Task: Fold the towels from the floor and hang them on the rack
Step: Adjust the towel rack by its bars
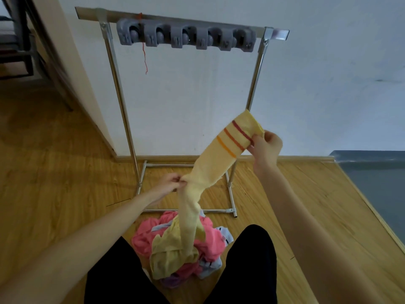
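A yellow towel (215, 160) with orange and red stripes stretches between both hands. My right hand (266, 147) pinches its striped end, raised at the right. Lower and to the left, my left hand (168, 185) grips the towel along its edge. The rest of the towel hangs down onto a pile of towels (210, 240), pink, white and purple, on the floor between my legs. The metal rack (122, 102) stands against the wall ahead, its top bar carrying a grey row of clips (186, 37) with nothing hung in them.
A red thread (145, 55) dangles from the rack's bar. The rack's base frame (186, 209) lies on the wooden floor just beyond the pile. A dark chair frame (26, 51) stands at the far left. A grey mat (377, 183) lies at the right.
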Demonstrator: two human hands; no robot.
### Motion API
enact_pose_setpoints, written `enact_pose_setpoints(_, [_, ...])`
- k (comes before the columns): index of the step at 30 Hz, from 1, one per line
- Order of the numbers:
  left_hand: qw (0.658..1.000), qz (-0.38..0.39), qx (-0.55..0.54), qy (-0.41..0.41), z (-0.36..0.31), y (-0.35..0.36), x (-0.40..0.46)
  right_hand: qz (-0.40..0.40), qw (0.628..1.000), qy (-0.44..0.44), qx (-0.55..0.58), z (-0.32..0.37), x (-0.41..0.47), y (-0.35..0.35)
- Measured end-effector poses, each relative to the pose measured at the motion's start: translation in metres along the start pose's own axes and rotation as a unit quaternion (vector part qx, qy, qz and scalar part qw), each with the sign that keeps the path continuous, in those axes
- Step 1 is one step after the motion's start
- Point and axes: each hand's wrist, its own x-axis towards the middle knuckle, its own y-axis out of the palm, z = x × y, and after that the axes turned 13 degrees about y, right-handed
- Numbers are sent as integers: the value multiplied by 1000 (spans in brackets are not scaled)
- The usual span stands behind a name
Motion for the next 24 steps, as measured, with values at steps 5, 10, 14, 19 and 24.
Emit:
enact_pose_setpoints(5, [997,10,4,72,-46,-18,3,17,980,111,-161,-73,24,-27])
enact_pose_setpoints(10, [969,131,102,181,-121,-30,3,151,869,173,-438,-105,13,-42])
enact_pose_setpoints(14, [932,252,172,196,-166,-37,-2,241,753,72,-608,-96,-2,-37])
enact_pose_setpoints(19, [920,282,195,193,-172,-36,1,424,886,46,-181,-53,-27,-8])
enact_pose_setpoints(24, [928,261,199,178,-159,-37,1,515,835,65,-182,-42,-36,5])
